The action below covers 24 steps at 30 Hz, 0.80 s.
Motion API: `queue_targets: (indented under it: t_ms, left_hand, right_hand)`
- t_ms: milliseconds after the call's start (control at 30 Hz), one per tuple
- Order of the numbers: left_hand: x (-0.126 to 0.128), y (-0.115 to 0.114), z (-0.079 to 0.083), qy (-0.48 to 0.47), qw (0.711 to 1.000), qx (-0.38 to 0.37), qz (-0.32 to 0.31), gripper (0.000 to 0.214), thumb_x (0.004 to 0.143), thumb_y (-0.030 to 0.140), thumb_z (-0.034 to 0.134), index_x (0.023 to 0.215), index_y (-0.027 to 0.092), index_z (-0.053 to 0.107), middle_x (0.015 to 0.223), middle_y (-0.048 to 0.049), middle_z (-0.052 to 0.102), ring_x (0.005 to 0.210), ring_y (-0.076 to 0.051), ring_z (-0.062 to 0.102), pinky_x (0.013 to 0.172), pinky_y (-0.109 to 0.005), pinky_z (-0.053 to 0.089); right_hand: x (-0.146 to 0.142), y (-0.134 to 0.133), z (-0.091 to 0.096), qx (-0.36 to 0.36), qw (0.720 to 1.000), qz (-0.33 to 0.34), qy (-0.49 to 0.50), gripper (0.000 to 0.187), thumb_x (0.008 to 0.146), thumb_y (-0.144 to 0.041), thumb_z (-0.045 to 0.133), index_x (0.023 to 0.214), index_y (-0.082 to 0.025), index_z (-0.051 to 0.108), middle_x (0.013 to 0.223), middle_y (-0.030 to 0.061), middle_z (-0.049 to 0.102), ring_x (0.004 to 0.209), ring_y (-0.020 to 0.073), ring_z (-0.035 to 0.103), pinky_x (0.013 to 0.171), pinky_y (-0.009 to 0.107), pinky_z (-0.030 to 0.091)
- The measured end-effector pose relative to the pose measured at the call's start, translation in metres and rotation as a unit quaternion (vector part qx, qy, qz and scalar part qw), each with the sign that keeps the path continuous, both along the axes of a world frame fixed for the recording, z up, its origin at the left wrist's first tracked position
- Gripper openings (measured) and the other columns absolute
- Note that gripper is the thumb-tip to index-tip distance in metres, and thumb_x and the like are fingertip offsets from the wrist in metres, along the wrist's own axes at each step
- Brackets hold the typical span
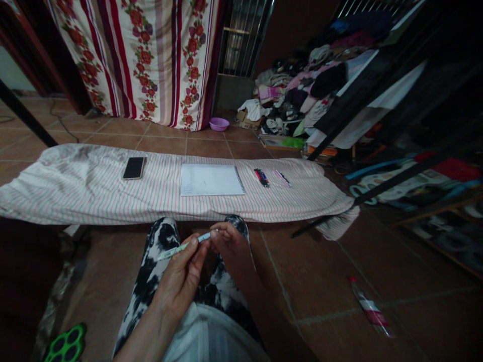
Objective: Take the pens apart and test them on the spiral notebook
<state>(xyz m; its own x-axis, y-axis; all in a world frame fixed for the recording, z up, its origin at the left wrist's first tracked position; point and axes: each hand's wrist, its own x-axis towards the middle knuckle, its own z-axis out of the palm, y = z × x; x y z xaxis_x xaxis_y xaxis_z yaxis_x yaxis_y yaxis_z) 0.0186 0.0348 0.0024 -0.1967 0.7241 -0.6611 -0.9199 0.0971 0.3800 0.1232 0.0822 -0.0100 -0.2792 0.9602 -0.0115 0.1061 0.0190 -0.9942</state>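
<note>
Both my hands hold one light pen (177, 248) over my lap. My left hand (183, 274) is closed round the pen's barrel. My right hand (230, 249) pinches the pen's right end with its fingertips. Ahead lies a striped padded board (75, 186) with a white spiral notebook (210, 179) in its middle, a black phone (133, 167) to the left, and a dark and red pen pair (261, 177) and a pink pen (282, 178) to the right. My knees in black-and-white trousers (158, 251) sit just under the board's near edge.
A flowered curtain (151, 55) hangs at the back. A pile of clothes (302, 90) and a purple bowl (219, 123) lie at the back right. Dark metal bars (377, 85) cross the right side. A plastic wrapper (370, 306) and a green object (66, 344) lie on the tiled floor.
</note>
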Motion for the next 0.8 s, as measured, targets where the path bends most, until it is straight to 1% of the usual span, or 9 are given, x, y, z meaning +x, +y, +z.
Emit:
queue_targets:
  t_ms: [233, 333, 433, 533, 700, 800]
  left_hand:
    - [0.000, 0.001, 0.000, -0.002, 1.000, 0.006, 0.002, 0.017, 0.081, -0.002, 0.049, 0.076, 0.008, 0.062, 0.077, -0.0043, 0.068, 0.069, -0.010, 0.068, 0.069, -0.016, 0.055]
    - [0.000, 0.001, -0.001, 0.002, 1.000, 0.014, 0.001, 0.018, 0.080, -0.003, 0.050, 0.075, 0.008, 0.063, 0.077, -0.0046, 0.068, 0.069, -0.010, 0.068, 0.068, -0.016, 0.055]
    - [-0.001, 0.001, -0.003, 0.014, 1.000, 0.014, 0.005, 0.017, 0.080, -0.003, 0.051, 0.073, 0.008, 0.063, 0.075, -0.0040, 0.068, 0.067, -0.010, 0.067, 0.067, -0.016, 0.055]
    - [-0.002, 0.000, -0.004, 0.025, 1.000, 0.008, 0.008, 0.018, 0.080, -0.002, 0.050, 0.073, 0.008, 0.063, 0.075, -0.0040, 0.067, 0.067, -0.010, 0.067, 0.066, -0.016, 0.055]
    - [-0.004, -0.003, -0.005, 0.041, 0.999, 0.008, -0.003, 0.016, 0.079, -0.002, 0.052, 0.074, 0.008, 0.064, 0.078, -0.0039, 0.067, 0.068, -0.010, 0.067, 0.067, -0.017, 0.055]
    - [-0.005, -0.004, -0.006, 0.039, 0.999, 0.012, -0.006, 0.017, 0.078, -0.002, 0.053, 0.073, 0.008, 0.064, 0.077, -0.0033, 0.068, 0.068, -0.011, 0.067, 0.068, -0.017, 0.055]
  right_hand:
    - [-0.003, 0.002, -0.003, 0.002, 0.998, -0.035, 0.050, 0.020, 0.076, -0.036, 0.057, 0.090, -0.022, 0.055, 0.072, -0.0012, 0.059, 0.063, 0.0133, 0.059, 0.055, 0.024, 0.045]
    - [-0.003, 0.002, -0.003, 0.000, 0.998, -0.035, 0.058, 0.016, 0.075, -0.034, 0.059, 0.086, -0.022, 0.057, 0.071, -0.0015, 0.061, 0.063, 0.0130, 0.059, 0.055, 0.023, 0.045]
    - [-0.001, 0.001, -0.002, 0.000, 0.998, -0.031, 0.058, 0.010, 0.073, -0.030, 0.061, 0.079, -0.022, 0.060, 0.070, -0.0009, 0.063, 0.067, 0.0142, 0.061, 0.061, 0.024, 0.048]
    - [0.003, 0.001, -0.005, 0.009, 0.998, -0.027, 0.050, 0.011, 0.073, -0.030, 0.062, 0.080, -0.022, 0.063, 0.074, 0.0004, 0.066, 0.071, 0.0151, 0.063, 0.065, 0.025, 0.049]
    - [0.011, 0.003, -0.011, 0.030, 0.999, 0.017, 0.022, 0.018, 0.075, -0.031, 0.061, 0.091, -0.022, 0.064, 0.081, 0.0020, 0.068, 0.074, 0.0153, 0.064, 0.068, 0.026, 0.050]
    - [0.013, 0.005, -0.007, 0.049, 0.998, 0.025, -0.022, 0.015, 0.075, -0.030, 0.061, 0.087, -0.021, 0.065, 0.079, 0.0019, 0.068, 0.073, 0.0147, 0.063, 0.068, 0.025, 0.050]
